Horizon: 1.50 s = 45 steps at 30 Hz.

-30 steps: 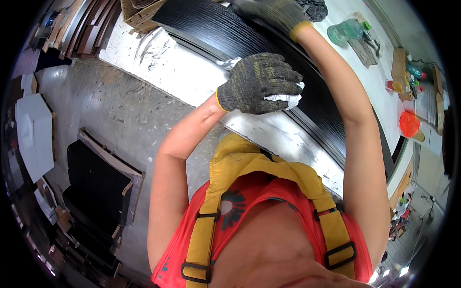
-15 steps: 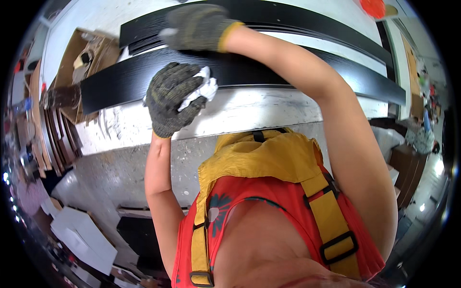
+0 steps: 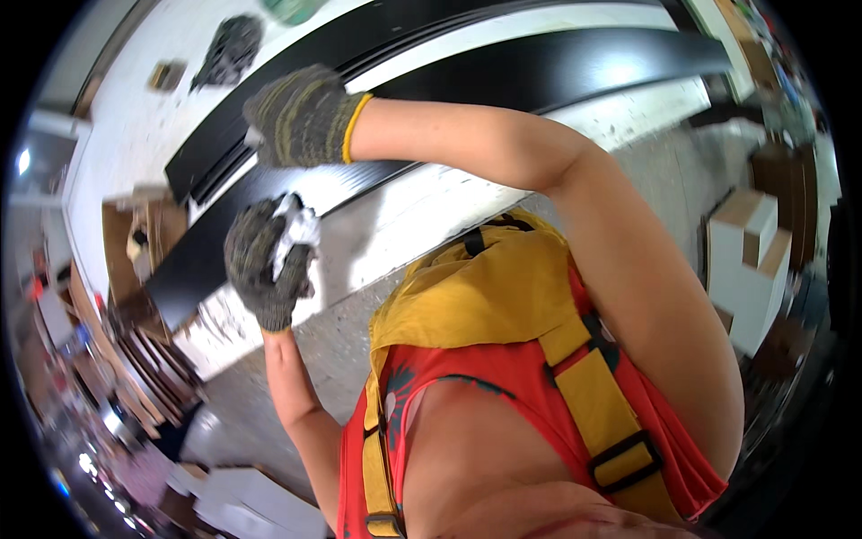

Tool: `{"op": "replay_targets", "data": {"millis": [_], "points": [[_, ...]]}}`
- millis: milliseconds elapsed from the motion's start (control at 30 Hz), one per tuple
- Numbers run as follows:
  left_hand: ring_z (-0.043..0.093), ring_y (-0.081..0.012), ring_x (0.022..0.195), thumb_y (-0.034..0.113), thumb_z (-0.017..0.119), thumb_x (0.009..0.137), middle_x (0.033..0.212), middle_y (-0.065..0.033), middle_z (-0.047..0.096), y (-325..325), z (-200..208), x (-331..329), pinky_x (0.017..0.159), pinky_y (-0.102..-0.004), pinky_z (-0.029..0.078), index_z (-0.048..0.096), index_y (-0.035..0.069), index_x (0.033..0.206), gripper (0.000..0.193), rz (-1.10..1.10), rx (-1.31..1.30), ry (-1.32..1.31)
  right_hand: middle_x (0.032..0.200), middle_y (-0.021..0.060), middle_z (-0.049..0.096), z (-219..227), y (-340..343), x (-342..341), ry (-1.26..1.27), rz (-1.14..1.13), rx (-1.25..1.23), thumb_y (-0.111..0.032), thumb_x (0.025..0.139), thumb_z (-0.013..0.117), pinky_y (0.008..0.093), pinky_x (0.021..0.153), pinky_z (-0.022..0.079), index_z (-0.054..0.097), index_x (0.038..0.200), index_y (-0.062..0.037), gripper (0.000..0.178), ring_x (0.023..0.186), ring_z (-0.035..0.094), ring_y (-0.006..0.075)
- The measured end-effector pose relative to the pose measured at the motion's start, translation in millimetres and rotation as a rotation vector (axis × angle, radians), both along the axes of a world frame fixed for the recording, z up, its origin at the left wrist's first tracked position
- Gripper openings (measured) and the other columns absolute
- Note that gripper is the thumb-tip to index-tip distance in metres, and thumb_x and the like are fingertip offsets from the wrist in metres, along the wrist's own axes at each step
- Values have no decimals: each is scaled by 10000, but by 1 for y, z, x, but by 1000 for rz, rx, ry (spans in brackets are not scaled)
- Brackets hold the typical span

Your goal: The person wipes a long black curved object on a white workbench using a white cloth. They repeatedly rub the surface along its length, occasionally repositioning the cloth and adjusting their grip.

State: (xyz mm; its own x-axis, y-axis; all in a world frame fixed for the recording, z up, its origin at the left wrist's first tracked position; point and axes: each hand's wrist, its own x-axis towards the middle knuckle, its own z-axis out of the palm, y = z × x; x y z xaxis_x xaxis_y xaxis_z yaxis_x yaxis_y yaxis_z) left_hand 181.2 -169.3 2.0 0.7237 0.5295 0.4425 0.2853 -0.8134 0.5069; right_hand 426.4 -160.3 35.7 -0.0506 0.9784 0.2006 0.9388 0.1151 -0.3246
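My left hand (image 3: pixel 260 260), in a dark grey knit glove, is closed round a crumpled white cloth (image 3: pixel 299 235) at the near edge of a long black board (image 3: pixel 503 83). Farther out, my right hand (image 3: pixel 301 117), in a matching glove with a yellow cuff, lies over the black boards with its fingers curled. A scrap of something white shows beneath its fingertips; the rest is hidden by the glove. A second long black board (image 3: pixel 382 31) lies behind the first, with a white gap between them toward the right.
Both boards rest on a white, scuffed table (image 3: pixel 121 148). Beyond them lie a crumpled dark bag (image 3: pixel 232 52) and a small brown block (image 3: pixel 166 75). An open cardboard box (image 3: pixel 117 247) stands at the left end, near stacked curved panels (image 3: pixel 148 373). White cartons (image 3: pixel 745 269) stand at right.
The whole view has turned, so the boards now slant up to the right. My right hand has shifted left over the boards. My left hand still holds the cloth.
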Motion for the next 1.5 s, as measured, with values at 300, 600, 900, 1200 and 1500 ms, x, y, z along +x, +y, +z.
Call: {"op": "replay_targets", "data": {"millis": [300, 600, 900, 1200, 1500], "points": [[579, -331, 1238, 129, 758, 773, 1284, -140, 659, -5, 15, 3, 1088, -464, 403, 702, 53, 1179, 417, 27, -132, 158, 754, 123, 619, -12, -190, 278, -659, -238, 216, -277, 842, 613, 467, 631, 501, 633, 820, -106, 174, 721, 634, 358], [599, -344, 1171, 134, 770, 739, 1248, -136, 662, -11, 47, 147, 1024, -443, 451, 703, 83, 1154, 423, -508, -81, 229, 1125, 81, 675, 9, -149, 221, -187, -599, -227, -495, 893, 597, 437, 864, 534, 677, 1068, -169, 378, 989, 675, 291], [623, -360, 1149, 197, 772, 723, 1222, -161, 670, -26, 58, 198, 997, -464, 472, 703, 76, 1115, 416, -524, -144, 318, 729, 137, 693, -11, -275, 440, -509, -821, 208, -361, 816, 625, 476, 562, 517, 683, 805, -87, 280, 680, 685, 314], [545, -370, 1250, 193, 773, 752, 1258, -145, 644, -84, 44, 394, 1090, -481, 402, 671, 69, 1212, 487, -803, -104, 261, 1033, 105, 695, 25, -266, 432, -280, -711, -179, -429, 892, 581, 435, 857, 538, 664, 1069, -103, 380, 999, 677, 288], [582, -381, 1193, 187, 763, 750, 1216, -161, 663, -114, 52, 456, 1055, -489, 428, 676, 58, 1182, 459, -746, -212, 354, 872, 120, 702, -30, -371, 644, -620, -862, 116, -388, 904, 605, 416, 736, 550, 659, 991, -104, 302, 789, 692, 298]]}}
